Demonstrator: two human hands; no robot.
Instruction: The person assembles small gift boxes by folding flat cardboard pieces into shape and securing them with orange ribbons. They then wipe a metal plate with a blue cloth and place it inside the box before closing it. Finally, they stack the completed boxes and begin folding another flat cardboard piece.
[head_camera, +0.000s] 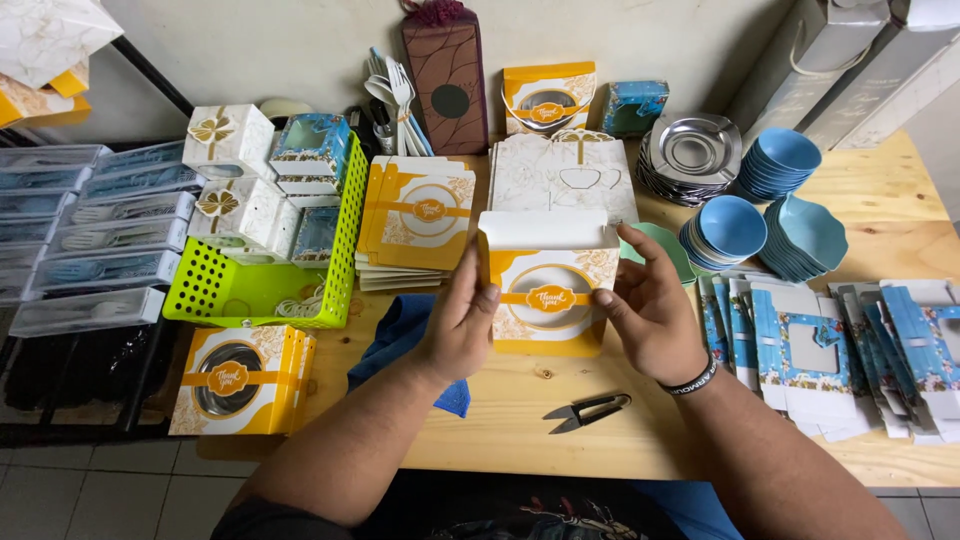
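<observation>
Above the wooden table, left hand and right hand grip a yellow-white gift box by its sides, flap up. Palms hide box edges. Small snips lie below; blue cloth partly covered.

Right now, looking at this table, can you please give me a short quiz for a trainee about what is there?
1. True or false: both hands hold the yellow box.
2. What lies near the table edge, below the box? A. thread snips B. spoon C. pen
3. What colour is the basket on the left?

Key:
1. True: left hand and right hand hold its sides.
2. A, the snips.
3. Bright green.
</observation>
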